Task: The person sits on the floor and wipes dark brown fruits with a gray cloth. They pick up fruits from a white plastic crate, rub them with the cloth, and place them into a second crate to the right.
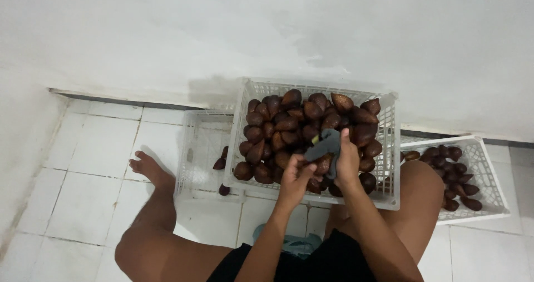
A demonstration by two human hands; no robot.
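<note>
A white plastic crate (389,148) stands in front of me, heaped with brown scaly snake fruits (289,120). My left hand (293,176) closes on one snake fruit (324,165) over the crate's near side. My right hand (347,162) grips a dark grey cloth (325,143) and presses it against that same fruit. Both hands meet above the pile, just inside the crate's front rim.
A low white crate (197,148) at the left holds a few snake fruits (220,162). Another white crate (489,187) at the right holds several more (453,176). My bare legs straddle the middle crate on a white tiled floor (89,193). A white wall rises behind.
</note>
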